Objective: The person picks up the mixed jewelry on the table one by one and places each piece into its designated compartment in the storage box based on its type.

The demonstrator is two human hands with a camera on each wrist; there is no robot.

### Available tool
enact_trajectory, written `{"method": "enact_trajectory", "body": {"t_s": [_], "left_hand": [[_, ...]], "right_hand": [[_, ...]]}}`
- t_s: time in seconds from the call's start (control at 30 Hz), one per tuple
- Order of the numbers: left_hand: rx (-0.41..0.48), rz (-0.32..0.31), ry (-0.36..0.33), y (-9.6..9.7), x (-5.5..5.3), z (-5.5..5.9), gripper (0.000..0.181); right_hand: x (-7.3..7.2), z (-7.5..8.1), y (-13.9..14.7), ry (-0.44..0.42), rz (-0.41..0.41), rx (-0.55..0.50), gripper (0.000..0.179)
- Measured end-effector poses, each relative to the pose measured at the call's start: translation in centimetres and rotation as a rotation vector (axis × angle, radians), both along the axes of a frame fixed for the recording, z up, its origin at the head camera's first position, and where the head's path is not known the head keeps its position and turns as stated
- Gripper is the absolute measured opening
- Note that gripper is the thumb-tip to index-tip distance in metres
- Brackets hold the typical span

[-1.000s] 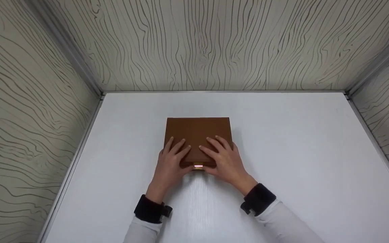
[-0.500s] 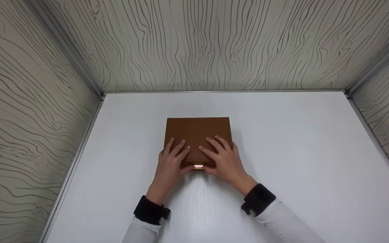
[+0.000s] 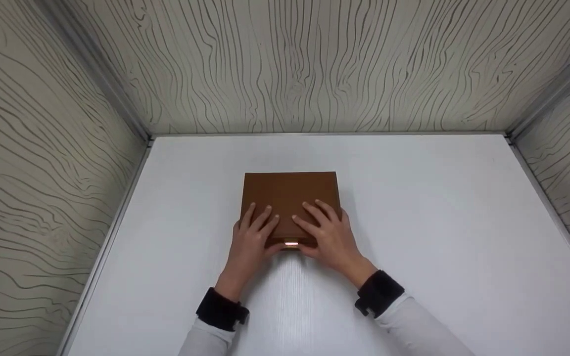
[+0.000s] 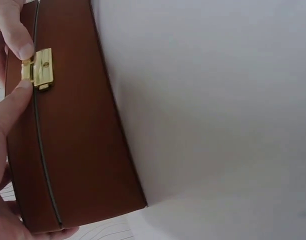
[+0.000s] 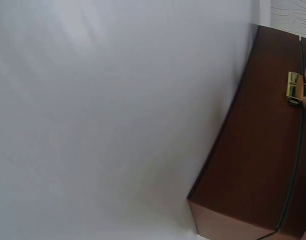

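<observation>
A brown, square, leather-look box [image 3: 290, 190] lies closed on the white table. Its gold clasp [image 4: 44, 69] sits at the middle of the front, on the dark seam between lid and body. My left hand [image 3: 250, 242] grips the lid's front left part: fingers spread over the top and left side, thumb against the front beside the clasp. On the front right, my right hand [image 3: 333, 238] holds the lid the same way. Both thumb tips touch or nearly touch the clasp's upper part, as the left wrist view shows. In the right wrist view, that hand is mostly cut off.
White tabletop [image 3: 443, 207] surrounds the box on every side. Panels with a wood-grain line pattern [image 3: 295, 69] stand behind the table and at both sides, joined by grey metal corner rails [image 3: 92, 64]. Each wrist wears a black band [image 3: 380, 292].
Almost nothing differs. The left fingers have slid very slightly toward the front of the lid. The box stays closed in the same place.
</observation>
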State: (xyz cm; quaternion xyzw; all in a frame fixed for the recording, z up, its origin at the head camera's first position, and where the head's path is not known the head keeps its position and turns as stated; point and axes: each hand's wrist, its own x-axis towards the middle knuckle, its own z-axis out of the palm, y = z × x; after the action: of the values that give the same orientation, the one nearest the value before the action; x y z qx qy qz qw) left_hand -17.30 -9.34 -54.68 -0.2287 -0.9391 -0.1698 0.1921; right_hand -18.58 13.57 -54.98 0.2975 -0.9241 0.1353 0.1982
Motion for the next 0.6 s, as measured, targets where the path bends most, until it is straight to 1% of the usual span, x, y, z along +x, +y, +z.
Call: {"method": "enact_trajectory", "body": {"t_s": [0.13, 0.27, 0.6], "left_hand": [[-0.001, 0.008, -0.003, 0.06, 0.01, -0.01, 0.067], [0.011, 0.009, -0.016, 0.1, -0.03, 0.05, 0.067], [0.049, 0.026, -0.083, 0.15, 0.12, 0.03, 0.066]], "right_hand": [[0.0, -0.02, 0.0, 0.014, 0.003, -0.005, 0.066], [0.01, -0.08, 0.02, 0.006, -0.005, -0.014, 0.066], [0.08, -0.37, -0.03, -0.002, -0.016, -0.009, 0.065]]}}
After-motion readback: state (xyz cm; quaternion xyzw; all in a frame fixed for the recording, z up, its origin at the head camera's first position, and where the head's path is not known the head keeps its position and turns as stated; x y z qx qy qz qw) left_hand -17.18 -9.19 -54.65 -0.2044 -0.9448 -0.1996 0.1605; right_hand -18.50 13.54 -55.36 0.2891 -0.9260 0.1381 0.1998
